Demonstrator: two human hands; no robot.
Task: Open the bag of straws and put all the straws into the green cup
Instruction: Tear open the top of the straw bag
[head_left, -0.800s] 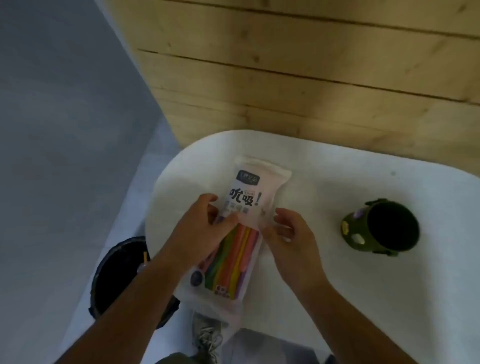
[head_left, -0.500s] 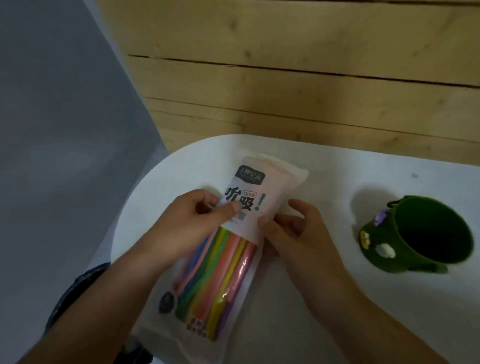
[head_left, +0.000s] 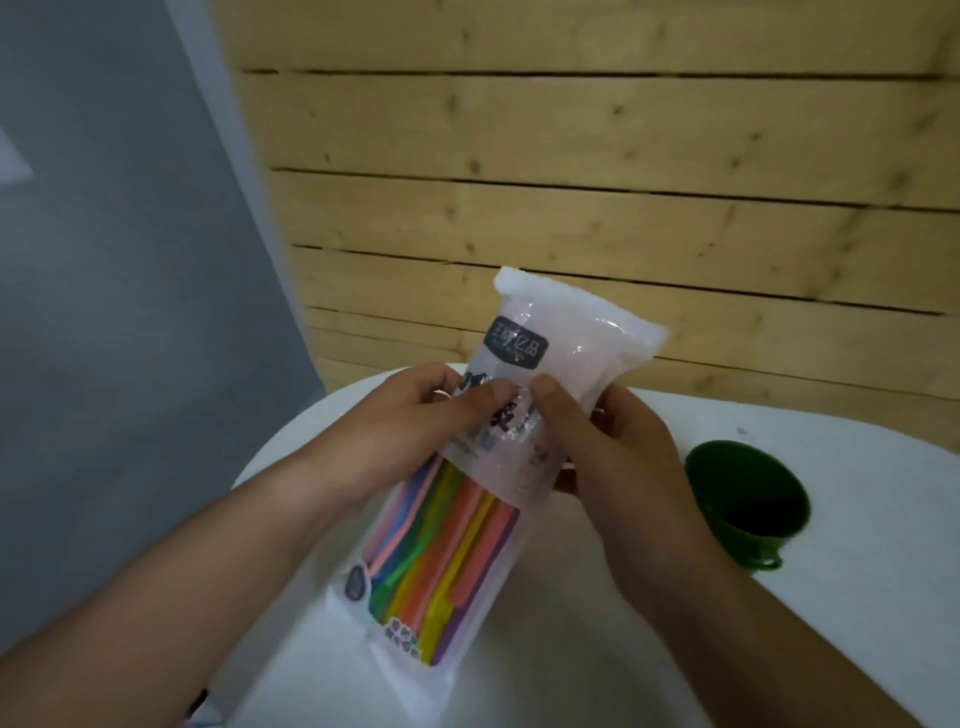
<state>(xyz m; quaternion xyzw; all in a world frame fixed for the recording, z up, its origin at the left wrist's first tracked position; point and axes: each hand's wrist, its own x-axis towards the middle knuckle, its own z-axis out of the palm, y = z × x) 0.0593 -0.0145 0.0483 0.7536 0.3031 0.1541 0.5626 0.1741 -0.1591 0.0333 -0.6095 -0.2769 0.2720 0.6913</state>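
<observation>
I have the bag of straws (head_left: 498, 467) lifted clear of the table (head_left: 857, 597) now, where a moment ago it lay flat on the white top with my hands only resting at its sides. It tilts up and away from me, its sealed top edge raised toward the wooden wall (head_left: 623, 156), the coloured straws (head_left: 441, 545) bunched in its lower half. My left hand (head_left: 415, 421) pinches the printed upper part from the left, thumb pressed on the front film; my right hand (head_left: 608, 452) has its grip closed on the same band from the right, thumb on the front and fingers behind. The two thumbs nearly meet. I judge this is the setup for tearing or pulling the film apart; the seal looks unbroken, so opening has not begun. The green cup (head_left: 748, 499) stands empty on the table just right of my right hand, ready to receive.
</observation>
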